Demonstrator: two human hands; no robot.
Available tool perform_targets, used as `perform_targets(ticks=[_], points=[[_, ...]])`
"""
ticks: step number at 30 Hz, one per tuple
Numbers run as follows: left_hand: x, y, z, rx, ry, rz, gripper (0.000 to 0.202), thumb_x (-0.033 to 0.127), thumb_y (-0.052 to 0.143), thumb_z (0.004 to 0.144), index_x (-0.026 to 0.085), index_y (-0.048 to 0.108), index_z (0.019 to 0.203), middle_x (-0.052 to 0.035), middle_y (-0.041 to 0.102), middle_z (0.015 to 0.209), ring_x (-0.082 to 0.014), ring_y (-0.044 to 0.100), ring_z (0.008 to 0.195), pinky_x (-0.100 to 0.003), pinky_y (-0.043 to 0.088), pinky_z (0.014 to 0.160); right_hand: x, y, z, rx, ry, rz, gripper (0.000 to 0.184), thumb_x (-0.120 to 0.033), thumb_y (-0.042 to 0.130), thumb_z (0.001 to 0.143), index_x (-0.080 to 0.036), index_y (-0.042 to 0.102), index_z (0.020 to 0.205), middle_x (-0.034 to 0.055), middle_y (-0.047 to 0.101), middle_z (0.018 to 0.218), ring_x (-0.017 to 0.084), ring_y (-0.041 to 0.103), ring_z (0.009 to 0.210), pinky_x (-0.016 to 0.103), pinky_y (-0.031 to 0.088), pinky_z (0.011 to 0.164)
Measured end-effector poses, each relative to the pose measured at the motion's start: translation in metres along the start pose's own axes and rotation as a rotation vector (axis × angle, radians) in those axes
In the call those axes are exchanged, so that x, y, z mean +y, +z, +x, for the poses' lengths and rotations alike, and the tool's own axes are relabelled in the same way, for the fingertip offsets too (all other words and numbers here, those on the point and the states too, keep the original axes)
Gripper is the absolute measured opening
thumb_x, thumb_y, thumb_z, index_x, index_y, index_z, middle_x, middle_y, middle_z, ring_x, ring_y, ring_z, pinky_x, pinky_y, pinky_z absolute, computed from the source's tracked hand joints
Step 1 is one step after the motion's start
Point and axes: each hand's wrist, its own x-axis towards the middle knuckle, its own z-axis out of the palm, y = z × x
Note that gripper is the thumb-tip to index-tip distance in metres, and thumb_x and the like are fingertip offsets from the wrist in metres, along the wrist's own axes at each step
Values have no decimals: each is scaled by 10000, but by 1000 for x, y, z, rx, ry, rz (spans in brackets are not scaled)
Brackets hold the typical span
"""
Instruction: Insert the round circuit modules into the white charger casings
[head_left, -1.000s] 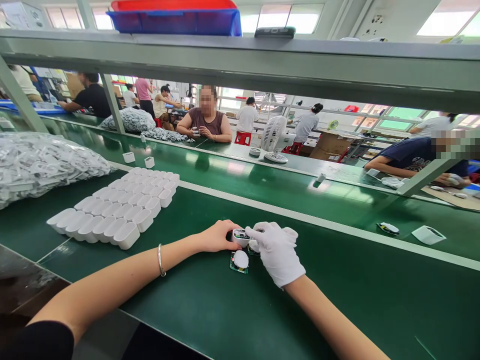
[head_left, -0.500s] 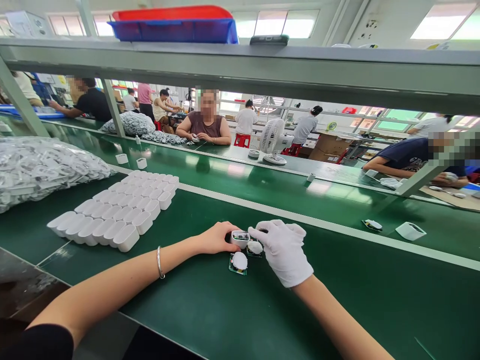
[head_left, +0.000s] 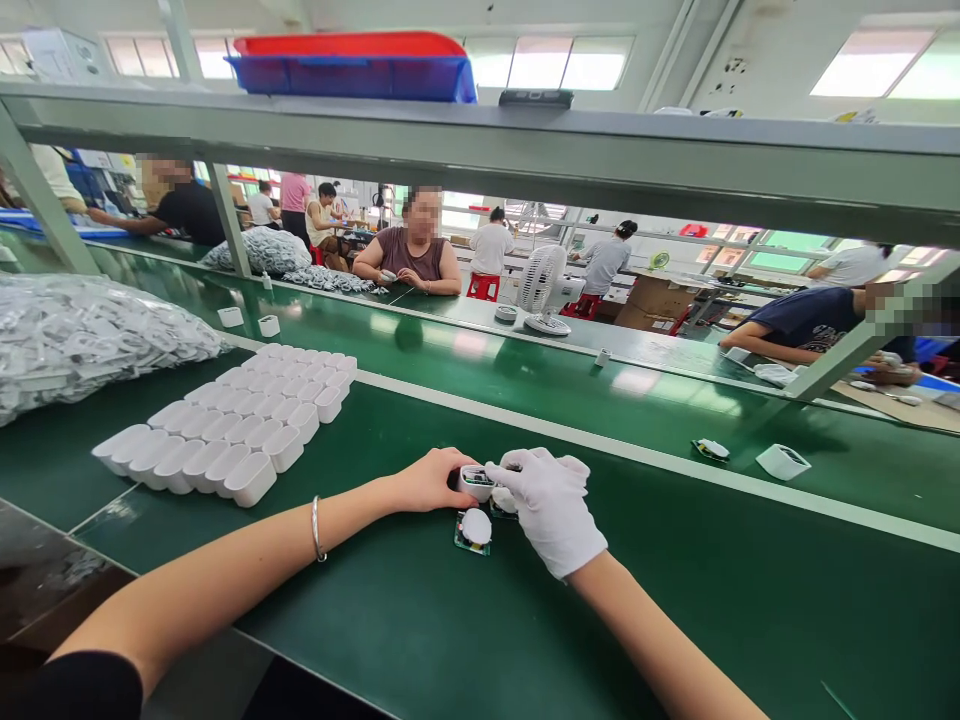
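My bare left hand (head_left: pixel 433 480) is closed around a small white plastic case (head_left: pixel 475 490), which stands open side up with a circuit board (head_left: pixel 475 474) inside. My right hand (head_left: pixel 546 500), in a white glove, has its index fingertip at the case's right rim. Its other fingers are curled, and whatever they hold is hidden. A circuit board with a round white part (head_left: pixel 475 528) lies on the green surface just in front of the case. Another such board (head_left: pixel 504 502) is partly covered by my right hand.
Rows of white cases (head_left: pixel 225 425) stand at left, before a bag of small white parts (head_left: pixel 97 335). Past a pale strip, a green belt (head_left: pixel 585 410) carries a board (head_left: pixel 710 450) and a case (head_left: pixel 783 461). A shelf beam (head_left: pixel 480 140) crosses overhead. Co-workers sit opposite.
My right hand has shifted slightly left, its index finger closer over the case's rim. The items on the far belt have slid left. My left hand keeps its hold on the case.
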Motion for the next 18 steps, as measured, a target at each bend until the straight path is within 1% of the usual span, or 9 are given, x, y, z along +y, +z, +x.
perform_targets(ticks=[4,9,12,16,18], points=[[-1,1,0,-2,-2,-9,291,282,687,702,181,671,974,-32,664,960,-226,575,976,-257,448,780,1,2,-1,-16,6,-8,289,-110,557,806,-333,699,925,-9,680,856,154,502,778,347,147,654],[-1,0,0,-9,-9,-6,266,301,682,703,175,672,938,-31,659,934,-228,575,960,-255,446,761,2,3,-2,-46,13,-20,264,-139,576,806,-340,698,929,-10,682,874,157,513,779,347,155,654],[-1,0,0,-6,-5,9,254,313,673,707,176,670,921,-26,655,922,-229,572,961,-257,443,759,2,4,-2,-56,12,-37,301,-131,558,816,-357,693,962,-6,679,881,161,515,785,349,159,652],[-1,0,0,-10,7,14,271,321,671,714,173,669,941,-30,658,934,-225,577,947,-263,443,770,3,1,-3,-26,30,-23,344,-103,526,816,-360,696,969,0,680,893,163,523,798,354,174,666],[0,0,-1,-11,3,10,298,324,676,714,176,667,973,-36,660,958,-230,577,966,-269,446,788,8,0,-3,-8,73,-16,389,-65,495,806,-354,697,970,1,685,904,163,535,810,357,190,677]])
